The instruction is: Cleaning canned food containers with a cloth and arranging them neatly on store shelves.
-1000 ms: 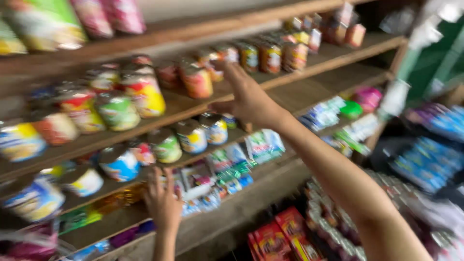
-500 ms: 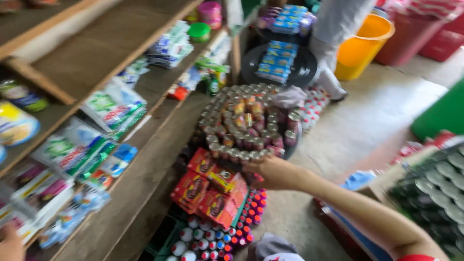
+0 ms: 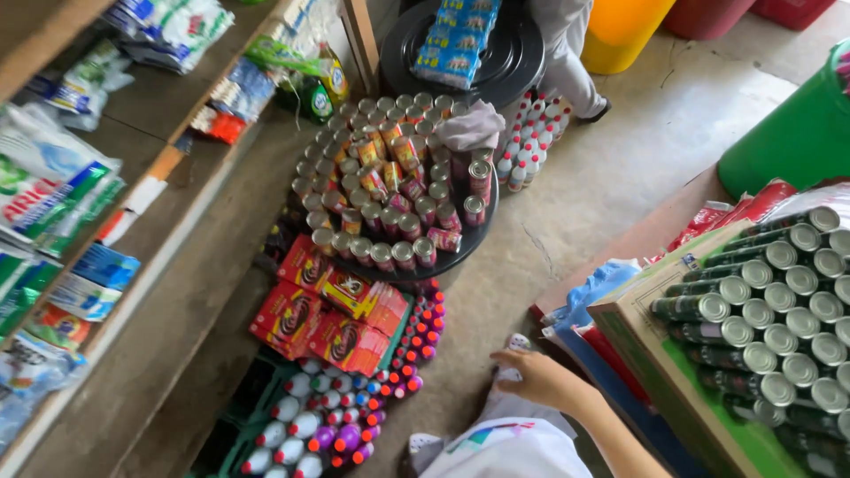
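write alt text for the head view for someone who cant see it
Seen from above, a person's right hand hangs empty near a cardboard tray of green cans, the left hand out of view. Ahead, a round black tray of small tins sits above red boxes and capped bottles, beside wooden shelves of packets.

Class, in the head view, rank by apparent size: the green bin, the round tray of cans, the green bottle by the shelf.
1. Round tray of cans
2. Green bin, cut off by the frame, so unsure
3. Green bottle
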